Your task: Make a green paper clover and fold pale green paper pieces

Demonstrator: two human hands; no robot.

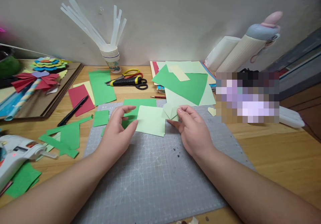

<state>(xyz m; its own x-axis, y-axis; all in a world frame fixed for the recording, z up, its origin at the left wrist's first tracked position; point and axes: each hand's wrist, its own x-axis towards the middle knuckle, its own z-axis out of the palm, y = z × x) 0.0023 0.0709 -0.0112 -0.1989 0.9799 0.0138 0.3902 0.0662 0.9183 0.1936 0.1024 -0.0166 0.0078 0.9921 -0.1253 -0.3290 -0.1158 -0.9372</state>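
My right hand point(194, 128) pinches a small folded piece of pale green paper point(171, 113) between thumb and fingers, with creases showing on its face. Just left of it is a square stack of pale green paper point(151, 120) over the grey cutting mat point(155, 183). My left hand point(119, 127) is beside that stack's left edge, fingers curved and apart, thumb tip close to the paper. It holds nothing that I can see. Behind the stack lies a darker green sheet point(140, 102), and a small green square point(100, 118) sits left of my left hand.
Green scraps point(70, 135) and a white glue gun point(20, 153) lie at left, near a black pen point(73, 111). Behind the mat are scissors point(142, 84), a black-and-yellow cutter point(125, 81), paper cups point(110, 58) with straws, and stacked sheets point(185, 83). A bottle point(240, 53) leans at right.
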